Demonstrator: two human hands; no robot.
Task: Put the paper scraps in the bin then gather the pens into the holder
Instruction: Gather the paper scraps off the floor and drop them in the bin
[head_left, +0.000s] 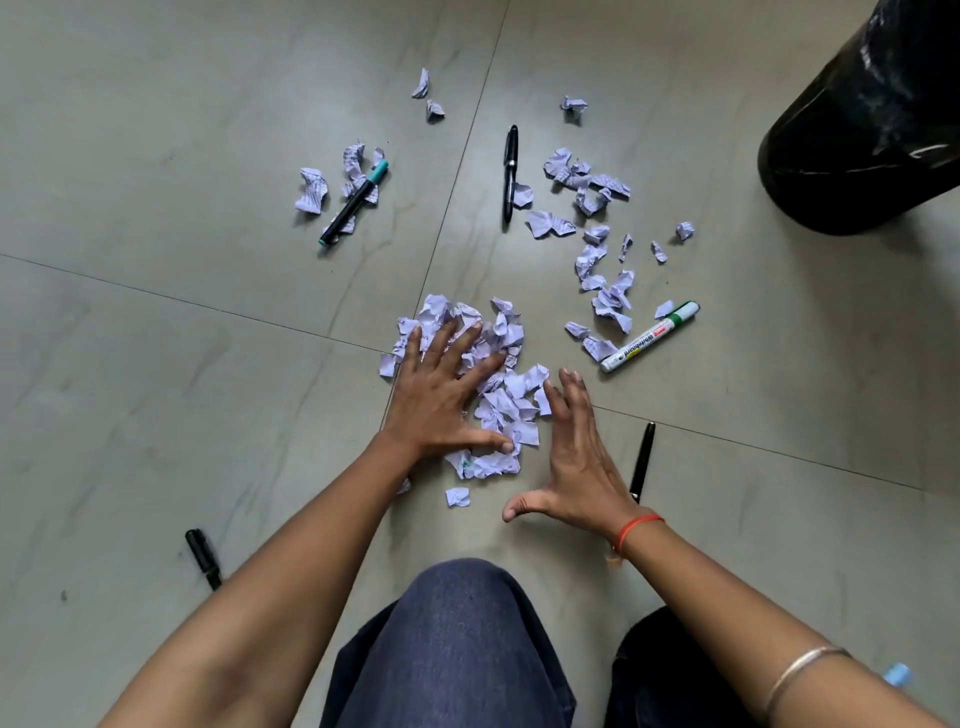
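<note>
**Two hands at the paper heap**

The heap of crumpled white paper scraps (501, 400) lies on the grey tiled floor (156, 312), partly under the left hand (441, 400). That hand lies flat on it, fingers (452, 338) straight and spread. The right hand (576, 467) is just beside the heap's right edge, fingers spread, a bit bent, holding nothing. The white whiteboard marker (649, 338) lies slanted, its green cap pointing towards the shiny black bin (862, 130). The slim black pen (510, 174) beyond the heap points almost straight away from the person.
</note>
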